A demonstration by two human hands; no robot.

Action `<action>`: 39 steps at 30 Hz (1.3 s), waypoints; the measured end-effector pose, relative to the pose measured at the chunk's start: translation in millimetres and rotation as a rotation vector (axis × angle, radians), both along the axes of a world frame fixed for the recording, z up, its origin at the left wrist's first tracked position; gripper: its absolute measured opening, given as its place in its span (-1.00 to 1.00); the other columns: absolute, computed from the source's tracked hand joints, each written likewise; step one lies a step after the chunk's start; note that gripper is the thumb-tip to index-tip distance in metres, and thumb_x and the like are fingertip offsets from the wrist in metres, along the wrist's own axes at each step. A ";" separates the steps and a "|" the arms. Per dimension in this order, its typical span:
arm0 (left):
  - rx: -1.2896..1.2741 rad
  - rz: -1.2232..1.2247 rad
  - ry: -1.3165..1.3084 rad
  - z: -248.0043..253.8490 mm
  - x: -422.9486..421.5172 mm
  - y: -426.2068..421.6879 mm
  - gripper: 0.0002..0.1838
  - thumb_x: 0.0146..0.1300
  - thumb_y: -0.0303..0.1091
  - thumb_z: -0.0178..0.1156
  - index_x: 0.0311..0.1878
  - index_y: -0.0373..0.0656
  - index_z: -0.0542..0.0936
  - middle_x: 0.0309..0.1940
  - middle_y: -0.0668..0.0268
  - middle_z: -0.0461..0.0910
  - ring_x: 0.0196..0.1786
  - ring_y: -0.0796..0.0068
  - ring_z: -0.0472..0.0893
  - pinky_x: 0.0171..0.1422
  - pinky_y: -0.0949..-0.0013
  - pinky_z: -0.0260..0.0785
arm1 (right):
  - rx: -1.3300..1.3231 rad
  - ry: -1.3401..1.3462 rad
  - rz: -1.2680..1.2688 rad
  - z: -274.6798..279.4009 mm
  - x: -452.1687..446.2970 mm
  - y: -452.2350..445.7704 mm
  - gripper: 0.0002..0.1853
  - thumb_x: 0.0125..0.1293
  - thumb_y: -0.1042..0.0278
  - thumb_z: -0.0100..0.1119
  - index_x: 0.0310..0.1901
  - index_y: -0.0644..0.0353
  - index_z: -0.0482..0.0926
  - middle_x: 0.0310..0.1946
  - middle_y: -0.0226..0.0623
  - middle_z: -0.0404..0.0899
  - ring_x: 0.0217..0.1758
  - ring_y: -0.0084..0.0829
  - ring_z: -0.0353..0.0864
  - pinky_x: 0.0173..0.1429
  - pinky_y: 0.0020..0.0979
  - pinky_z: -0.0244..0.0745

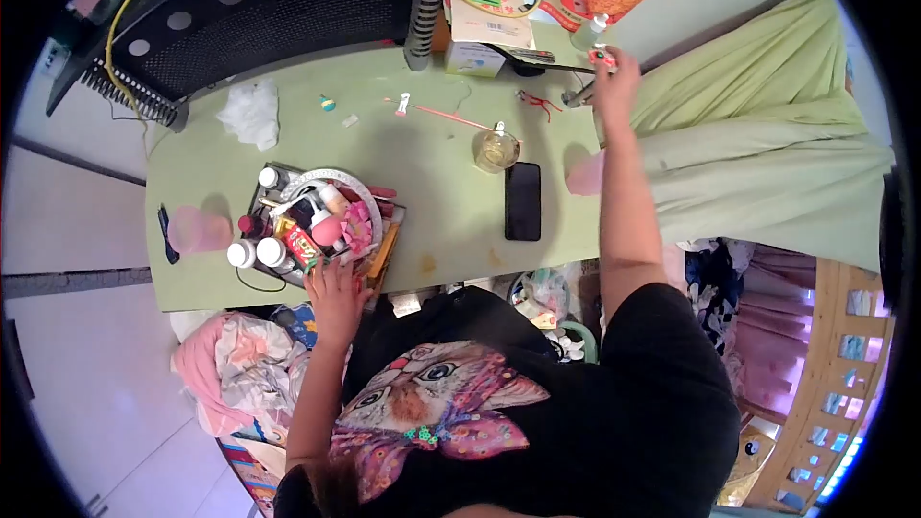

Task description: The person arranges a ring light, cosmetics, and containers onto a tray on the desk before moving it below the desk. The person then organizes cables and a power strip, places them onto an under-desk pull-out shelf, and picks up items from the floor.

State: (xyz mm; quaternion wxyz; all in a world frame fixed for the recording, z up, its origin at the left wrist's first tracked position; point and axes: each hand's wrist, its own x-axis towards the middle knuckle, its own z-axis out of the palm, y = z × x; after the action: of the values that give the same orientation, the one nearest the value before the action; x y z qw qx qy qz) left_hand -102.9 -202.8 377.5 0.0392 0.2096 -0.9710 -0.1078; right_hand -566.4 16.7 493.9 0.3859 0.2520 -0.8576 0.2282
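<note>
Small red-and-white item (602, 58) pinched in fingers of right hand (617, 84) at shelf (554, 36) edge, beside white-capped bottle (588, 35). Left hand (334, 301): fingers slightly spread near red packet (303, 247). Likely step: shelf-side handling; bottle clearance called for.

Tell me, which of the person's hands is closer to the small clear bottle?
Right. The right hand is just beside the small clear bottle, slightly nearer the body; the left hand is much farther away, by the table's near edge.
</note>
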 end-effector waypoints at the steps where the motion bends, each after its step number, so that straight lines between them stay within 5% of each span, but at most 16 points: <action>1: 0.027 0.011 -0.003 -0.9 1.7 -0.4 -0.34 -0.06 -0.14 0.24 0.12 -0.12 0.27 0.12 0.20 0.23 0.27 0.09 0.08 0.28 -0.14 -0.15 | -0.005 -0.001 0.009 -3.6 -17.8 7.4 -0.75 0.01 0.44 0.15 -0.20 0.19 0.51 -0.31 -0.13 0.50 -0.24 -0.17 0.49 -0.12 -0.24 0.39; 4: 0.082 0.036 0.005 2.3 5.9 0.1 -0.36 -0.05 -0.16 0.23 0.12 -0.13 0.27 0.12 0.20 0.23 0.27 0.09 0.09 0.29 -0.11 -0.15 | 0.057 0.004 -0.049 -19.8 -50.4 20.5 -0.76 0.03 0.45 0.11 -0.20 0.16 0.53 -0.31 -0.10 0.51 -0.21 -0.13 0.49 -0.10 -0.22 0.39; 6: 0.087 0.050 -0.005 5.5 9.9 0.0 -0.37 -0.03 -0.18 0.22 0.13 -0.13 0.26 0.12 0.20 0.22 0.27 0.10 0.10 0.30 -0.08 -0.14 | 0.115 -0.339 -0.056 -23.7 -56.4 20.4 -0.76 0.04 0.44 0.09 -0.19 0.11 0.54 -0.30 -0.10 0.52 -0.20 -0.14 0.50 -0.08 -0.24 0.39; 17: 0.179 0.142 0.070 7.7 27.0 -3.7 -0.42 -0.01 -0.28 0.22 0.11 -0.19 0.30 0.12 0.12 0.23 0.22 0.06 0.16 0.28 0.03 -0.04 | 0.017 -0.334 0.017 -58.7 -71.6 34.3 -0.70 -0.04 0.34 0.23 -0.25 0.26 0.48 -0.46 -0.24 0.51 -0.41 -0.35 0.52 -0.27 -0.35 0.41; 19: 0.182 0.116 0.121 11.4 28.1 -5.2 -0.43 -0.02 -0.32 0.22 0.09 -0.19 0.30 0.10 0.10 0.24 0.18 0.05 0.20 0.25 0.07 0.02 | -0.434 -0.530 0.063 -61.2 -60.2 26.9 -0.76 0.02 0.35 0.22 -0.29 0.26 0.47 -0.51 -0.37 0.48 -0.47 -0.51 0.47 -0.33 -0.47 0.39; 22: 0.206 0.152 0.259 5.5 33.2 -7.0 -0.46 -0.07 -0.34 0.24 0.04 -0.19 0.35 0.05 0.12 0.29 0.12 0.06 0.27 0.17 0.09 0.12 | -0.612 -0.838 0.394 -63.9 -0.9 4.9 -0.82 0.13 0.37 0.15 -0.25 0.21 0.46 -0.48 -0.46 0.46 -0.51 -0.63 0.36 -0.38 -0.58 0.32; 25: 0.263 0.220 0.316 -0.1 38.4 -4.5 -0.47 -0.06 -0.40 0.24 0.03 -0.24 0.34 0.00 0.08 0.32 0.06 0.04 0.31 0.13 0.14 0.16 | -0.341 -1.148 0.556 -73.3 115.0 -44.2 -0.85 0.11 0.37 0.17 -0.28 0.15 0.46 -0.42 -0.46 0.47 -0.37 -0.62 0.43 -0.22 -0.55 0.36; 27: 0.289 0.258 0.336 -1.8 39.4 -3.6 -0.47 -0.04 -0.44 0.22 0.05 -0.26 0.32 -0.03 0.06 0.33 0.03 0.05 0.33 0.13 0.18 0.17 | -0.034 -1.111 0.604 -120.3 161.7 -67.9 -0.80 0.05 0.42 0.20 -0.26 0.14 0.45 -0.42 -0.46 0.47 -0.33 -0.63 0.43 -0.13 -0.50 0.38; 31: 0.346 0.264 0.317 1.8 39.9 -3.4 -0.48 0.00 -0.41 0.20 0.07 -0.27 0.30 0.01 0.05 0.31 0.07 0.07 0.32 0.17 0.21 0.14 | -0.065 -1.213 0.780 -101.4 231.4 -135.2 -0.75 0.01 0.45 0.23 -0.24 0.22 0.44 -0.41 -0.41 0.48 -0.30 -0.61 0.46 -0.19 -0.51 0.44; 39: 0.338 0.300 0.362 -4.8 51.1 -1.5 -0.47 -0.03 -0.44 0.22 0.07 -0.22 0.32 0.00 0.05 0.31 0.04 0.04 0.33 0.13 0.19 0.18 | 0.139 -0.903 0.933 -127.4 266.4 -261.6 -0.65 -0.13 0.29 0.28 -0.28 0.23 0.46 -0.37 -0.17 0.46 -0.27 -0.25 0.50 -0.14 -0.31 0.40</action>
State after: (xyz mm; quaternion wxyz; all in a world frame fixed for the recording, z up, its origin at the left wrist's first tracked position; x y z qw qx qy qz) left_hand -51.8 -204.3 372.6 0.1919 0.3316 -0.8748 -0.2967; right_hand -300.0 -244.9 366.5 -0.1693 0.5017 -0.7486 0.3991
